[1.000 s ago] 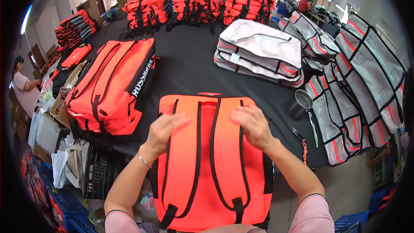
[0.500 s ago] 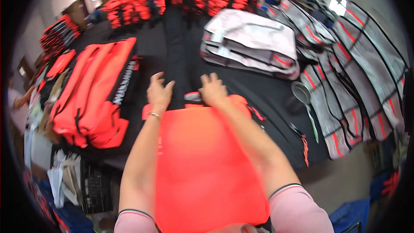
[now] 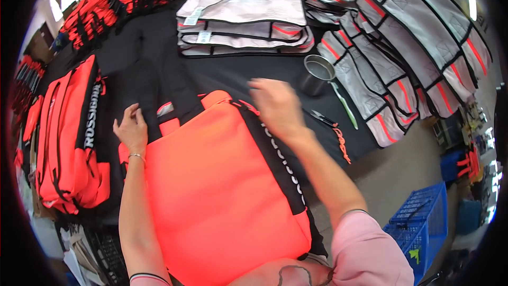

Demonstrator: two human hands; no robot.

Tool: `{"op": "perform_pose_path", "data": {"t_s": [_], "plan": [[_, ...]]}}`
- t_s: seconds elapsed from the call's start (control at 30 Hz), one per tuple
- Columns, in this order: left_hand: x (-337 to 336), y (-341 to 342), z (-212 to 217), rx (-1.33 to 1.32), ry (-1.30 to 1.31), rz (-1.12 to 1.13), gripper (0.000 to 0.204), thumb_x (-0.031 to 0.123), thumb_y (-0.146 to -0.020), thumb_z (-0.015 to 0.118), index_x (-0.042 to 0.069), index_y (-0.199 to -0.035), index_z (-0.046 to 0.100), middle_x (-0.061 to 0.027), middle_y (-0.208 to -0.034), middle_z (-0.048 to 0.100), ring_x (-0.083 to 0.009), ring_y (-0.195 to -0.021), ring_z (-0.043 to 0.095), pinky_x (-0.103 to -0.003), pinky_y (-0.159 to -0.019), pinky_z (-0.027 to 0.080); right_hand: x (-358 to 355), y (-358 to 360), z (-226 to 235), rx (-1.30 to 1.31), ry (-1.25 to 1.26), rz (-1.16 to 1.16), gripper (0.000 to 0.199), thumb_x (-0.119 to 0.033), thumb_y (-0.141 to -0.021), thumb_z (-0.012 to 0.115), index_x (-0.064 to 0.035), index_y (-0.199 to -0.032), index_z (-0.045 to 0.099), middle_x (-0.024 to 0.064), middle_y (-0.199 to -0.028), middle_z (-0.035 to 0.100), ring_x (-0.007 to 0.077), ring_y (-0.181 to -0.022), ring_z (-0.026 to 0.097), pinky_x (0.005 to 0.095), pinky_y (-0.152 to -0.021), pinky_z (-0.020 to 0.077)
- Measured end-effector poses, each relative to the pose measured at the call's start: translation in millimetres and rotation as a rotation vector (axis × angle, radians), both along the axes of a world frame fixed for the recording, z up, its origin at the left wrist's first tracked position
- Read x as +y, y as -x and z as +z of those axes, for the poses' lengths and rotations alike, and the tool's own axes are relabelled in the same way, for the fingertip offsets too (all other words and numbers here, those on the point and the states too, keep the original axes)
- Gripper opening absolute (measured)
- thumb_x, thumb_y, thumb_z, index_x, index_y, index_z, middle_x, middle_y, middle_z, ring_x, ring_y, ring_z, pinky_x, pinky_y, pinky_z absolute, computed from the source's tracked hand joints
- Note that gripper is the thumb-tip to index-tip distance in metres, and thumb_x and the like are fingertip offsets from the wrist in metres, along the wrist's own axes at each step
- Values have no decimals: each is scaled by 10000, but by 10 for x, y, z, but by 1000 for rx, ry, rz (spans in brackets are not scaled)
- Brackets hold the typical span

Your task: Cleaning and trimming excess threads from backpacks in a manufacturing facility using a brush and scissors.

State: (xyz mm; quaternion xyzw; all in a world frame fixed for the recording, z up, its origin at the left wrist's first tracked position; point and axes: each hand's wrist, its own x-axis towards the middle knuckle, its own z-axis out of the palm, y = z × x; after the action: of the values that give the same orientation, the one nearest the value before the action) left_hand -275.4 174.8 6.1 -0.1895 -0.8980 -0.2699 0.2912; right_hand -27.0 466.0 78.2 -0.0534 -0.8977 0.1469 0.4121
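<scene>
A bright orange-red backpack (image 3: pixel 211 190) lies in front of me on the black-covered table, its smooth panel up. Its black side strip carries white lettering along the right edge. My left hand (image 3: pixel 132 131) is at the bag's upper left corner, fingers apart and holding nothing visible. Over the bag's upper right edge is my right hand (image 3: pixel 279 110), its fingers smeared by motion, so its grip cannot be made out. Just right of that hand lie small thread snips (image 3: pixel 324 118) with an orange cord (image 3: pixel 343 145).
Another orange-red bag (image 3: pixel 63 137) stands at the left. Whitish panels (image 3: pixel 243 5) are stacked at the back, with more grey-white panels (image 3: pixel 418 37) at the right. A metal cup (image 3: pixel 318 77) and a green-handled brush (image 3: pixel 345 107) sit nearby. Blue crates (image 3: pixel 418 228) stand lower right.
The view has turned right. The backpack now lies tilted with its lettered side showing. My right hand has moved away from the bag's top toward its right edge; my left stays by the upper left.
</scene>
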Motion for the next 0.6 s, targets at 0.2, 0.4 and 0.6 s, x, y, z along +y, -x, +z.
{"op": "perform_pose_path", "data": {"t_s": [0.2, 0.4, 0.6], "plan": [[454, -418, 534, 140, -218, -356, 140, 113, -911, 614, 116, -1024, 697, -61, -906, 709, -226, -844, 665, -381, -903, 469, 823, -1519, -682, -411, -79, -569, 264, -108, -885, 622, -13, -1131, 623, 134, -1244, 592, 327, -1123, 550, 441, -935, 447], [1252, -1243, 360, 42, 137, -575, 522, 284, -914, 626, 65, -1371, 499, -146, -1381, 515, -320, -1195, 508, -416, -994, 406, 562, -1502, -657, -538, 41, -579, 280, -104, -888, 623, -9, -1151, 615, 134, -1069, 579, 332, -1023, 552, 447, -868, 466], [1098, -1956, 166, -173, 388, -545, 686, 355, -894, 634, 20, -1440, 388, -136, -1538, 313, -320, -1173, 477, -432, -1012, 387, 595, -1623, -447, -506, 222, -457, 193, 45, -844, 607, 53, -1037, 610, 207, -984, 542, 411, -921, 569, 472, -793, 472]]}}
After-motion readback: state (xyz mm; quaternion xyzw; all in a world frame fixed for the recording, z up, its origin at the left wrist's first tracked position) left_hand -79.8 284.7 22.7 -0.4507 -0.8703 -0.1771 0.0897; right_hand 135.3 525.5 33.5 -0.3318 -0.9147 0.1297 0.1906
